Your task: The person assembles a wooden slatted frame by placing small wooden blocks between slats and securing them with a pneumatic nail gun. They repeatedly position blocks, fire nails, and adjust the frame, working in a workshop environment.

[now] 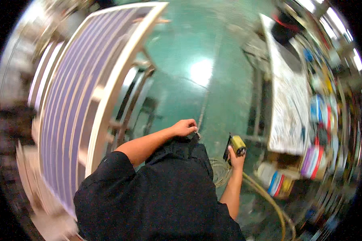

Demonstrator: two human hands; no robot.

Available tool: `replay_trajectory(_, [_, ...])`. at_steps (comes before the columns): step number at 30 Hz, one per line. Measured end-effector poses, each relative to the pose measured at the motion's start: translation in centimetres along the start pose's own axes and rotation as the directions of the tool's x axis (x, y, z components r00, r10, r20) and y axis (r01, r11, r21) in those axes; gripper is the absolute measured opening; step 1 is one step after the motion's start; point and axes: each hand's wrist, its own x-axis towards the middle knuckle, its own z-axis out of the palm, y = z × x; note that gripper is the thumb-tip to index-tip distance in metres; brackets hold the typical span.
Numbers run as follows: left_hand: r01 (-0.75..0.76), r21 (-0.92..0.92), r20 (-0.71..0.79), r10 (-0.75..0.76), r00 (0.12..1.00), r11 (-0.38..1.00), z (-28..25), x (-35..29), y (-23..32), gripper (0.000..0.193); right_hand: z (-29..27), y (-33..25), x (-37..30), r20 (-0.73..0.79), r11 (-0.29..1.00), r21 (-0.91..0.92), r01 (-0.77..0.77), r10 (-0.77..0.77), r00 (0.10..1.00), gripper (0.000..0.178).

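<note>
My right hand [237,158] is wrapped round a yellow and black air nail gun [238,144], held low beside my right hip. A yellowish air hose [265,195] runs below that hand toward the lower right. My left hand [185,127] is in front of my waist, close to the black clothing, with its fingers curled in. Whatever those fingers may hold is too small and blurred to name. Left of me stands a large pale wooden frame [102,122] with long slats over a purple-grey sheet [64,116], raised on dark supports [128,108].
To the right is a bench with a stained white top [287,92] and a black bucket [284,28] at its far end. Colourful packages [313,160] crowd its near end. Coiled hose [219,170] lies on the green floor [181,52].
</note>
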Motion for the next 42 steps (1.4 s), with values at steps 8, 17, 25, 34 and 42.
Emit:
replay_trajectory(8, [0.124, -0.032, -0.697, -0.111, 0.709, 0.992, -4.6, -30.3, -3.2, 0.025, 9.9, 7.6, 0.3, 0.569, 0.962, -0.273, -0.025, 0.182, 0.802, 0.060])
replay_trajectory(17, [0.322, -0.315, -0.933, -0.353, 0.069, 0.893, -5.6, -54.4, -5.3, 0.023, 26.8, -4.4, -7.0, 0.800, 0.915, -0.353, 0.195, 0.187, 0.570, 0.047])
replay_trajectory(25, [0.335, -0.103, -0.980, -0.154, 0.128, 0.936, -14.0, -60.3, -12.2, 0.022, 37.0, -14.3, -13.4, 0.915, 0.682, -0.028, 0.731, -0.277, 0.294, 0.029])
replay_trajectory(34, [0.528, -0.084, -0.862, -0.328, 0.388, 0.845, -18.2, -57.2, -19.3, 0.052, 42.8, -27.8, -14.1, 0.931, 0.417, -0.354, 0.837, 0.072, 0.358, 0.034])
replay_trajectory(42, [0.472, -0.116, -0.869, -0.320, 0.379, 0.874, -22.5, -51.5, -16.5, 0.057, 55.4, -41.6, -8.9, 0.986, 0.002, -0.068, 0.998, 0.152, 0.067, 0.049])
